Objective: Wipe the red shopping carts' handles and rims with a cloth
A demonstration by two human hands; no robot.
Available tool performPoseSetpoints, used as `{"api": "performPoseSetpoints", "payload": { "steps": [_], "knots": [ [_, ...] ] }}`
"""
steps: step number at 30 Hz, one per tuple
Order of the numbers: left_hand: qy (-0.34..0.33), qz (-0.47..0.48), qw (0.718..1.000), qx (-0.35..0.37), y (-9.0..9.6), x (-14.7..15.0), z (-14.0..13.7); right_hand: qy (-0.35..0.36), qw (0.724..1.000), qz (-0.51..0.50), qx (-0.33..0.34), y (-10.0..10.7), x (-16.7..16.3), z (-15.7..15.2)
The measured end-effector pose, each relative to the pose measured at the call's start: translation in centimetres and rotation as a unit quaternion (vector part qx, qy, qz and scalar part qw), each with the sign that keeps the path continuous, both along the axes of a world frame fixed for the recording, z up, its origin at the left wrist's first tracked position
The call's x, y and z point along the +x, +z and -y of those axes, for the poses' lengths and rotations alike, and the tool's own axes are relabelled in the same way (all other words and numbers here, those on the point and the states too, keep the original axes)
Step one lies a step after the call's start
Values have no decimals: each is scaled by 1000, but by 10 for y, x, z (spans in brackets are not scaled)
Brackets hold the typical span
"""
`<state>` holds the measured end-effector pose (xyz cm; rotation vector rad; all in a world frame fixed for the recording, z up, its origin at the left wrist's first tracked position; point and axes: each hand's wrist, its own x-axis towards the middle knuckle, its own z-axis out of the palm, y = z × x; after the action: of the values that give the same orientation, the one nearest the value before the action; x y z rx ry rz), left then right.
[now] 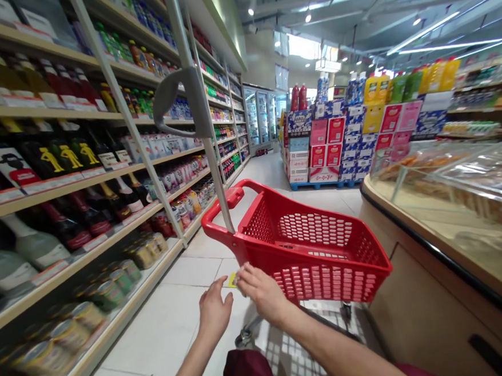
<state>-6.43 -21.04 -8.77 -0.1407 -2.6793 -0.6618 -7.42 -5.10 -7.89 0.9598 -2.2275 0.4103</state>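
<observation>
A red plastic shopping basket cart (pixel 316 263) stands in front of me, its tall metal pole (pixel 215 173) topped by a grey handle (pixel 180 104). My right hand (pixel 262 296) is beside the basket's near left corner, fingers bent together around something small and hard to make out. A small yellow patch (pixel 232 280) shows at those fingertips; whether it belongs to the held thing I cannot tell. Just to the left, my left hand (pixel 215 309) holds nothing, with thumb and fingers apart. Neither hand is on the pole or grey handle.
Shelves of bottles and cans (pixel 82 182) line the left side. A glass-covered food counter (pixel 450 208) runs along the right, close to the basket. Stacked drink boxes (pixel 325 148) stand ahead on a blue pallet. Pale floor tiles (pixel 178 313) lie between.
</observation>
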Motion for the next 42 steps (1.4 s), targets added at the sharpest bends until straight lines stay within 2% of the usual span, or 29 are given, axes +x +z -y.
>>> {"api": "performPoseSetpoints", "payload": {
  "steps": [3, 5, 7, 10, 13, 15, 18, 20, 23, 26, 27, 29, 30, 32, 33, 34, 36, 38, 39, 41, 42],
  "knots": [
    [-14, -83, 996, -25, 25, -10, -14, -58, 993, -36, -96, 34, -7, 1],
    [-27, -138, 989, -55, 46, -18, -31, -95, 989, -29, -110, 49, -16, -9],
    [-41, -170, 980, -94, 65, -25, -49, -122, 988, -10, -98, 46, -21, -34],
    [-73, -176, 967, -168, 79, -32, -70, -174, 979, 5, -104, 19, -14, -89],
    [-112, -143, 956, -232, 75, -35, -87, -242, 961, 4, -137, -4, 0, -123],
    [-131, -117, 950, -257, 68, -34, -99, -257, 958, 9, -129, -6, 5, -120],
    [-149, -102, 944, -275, 59, -29, -117, -242, 965, 26, -99, 0, 3, -103],
    [-152, -101, 942, -282, 56, -26, -124, -239, 966, 41, -92, 1, 5, -108],
    [-152, -93, 942, -283, 56, -23, -126, -276, 952, 64, -114, -9, 21, -147],
    [-147, -79, 950, -265, 56, -21, -128, -347, 913, 91, -193, -15, 41, -181],
    [-149, -73, 954, -249, 55, -19, -131, -346, 905, 99, -227, -11, 47, -183],
    [-176, -51, 965, -185, 53, -15, -141, -286, 904, 115, -295, 4, 53, -173],
    [-199, -31, 971, -127, 53, -13, -147, -235, 906, 126, -329, 15, 55, -164],
    [-246, 33, 968, 44, 54, -6, -162, -154, 884, 161, -410, 39, 58, -147],
    [-262, 75, 951, 148, 55, -3, -168, -122, 864, 183, -453, 50, 60, -143],
    [-272, 119, 922, 250, 58, 0, -174, -97, 840, 206, -493, 59, 62, -141],
    [-292, 205, 844, 401, 62, 5, -182, -49, 795, 255, -549, 70, 67, -146],
    [-308, 288, 782, 460, 62, 8, -184, -22, 767, 288, -573, 70, 71, -155],
    [-308, 321, 766, 464, 60, 10, -185, -29, 760, 289, -581, 67, 72, -159],
    [-288, 353, 763, 459, 53, 13, -186, -90, 761, 243, -594, 54, 70, -161],
    [-273, 354, 766, 462, 50, 15, -188, -134, 771, 202, -589, 46, 69, -160]
  ]
}}
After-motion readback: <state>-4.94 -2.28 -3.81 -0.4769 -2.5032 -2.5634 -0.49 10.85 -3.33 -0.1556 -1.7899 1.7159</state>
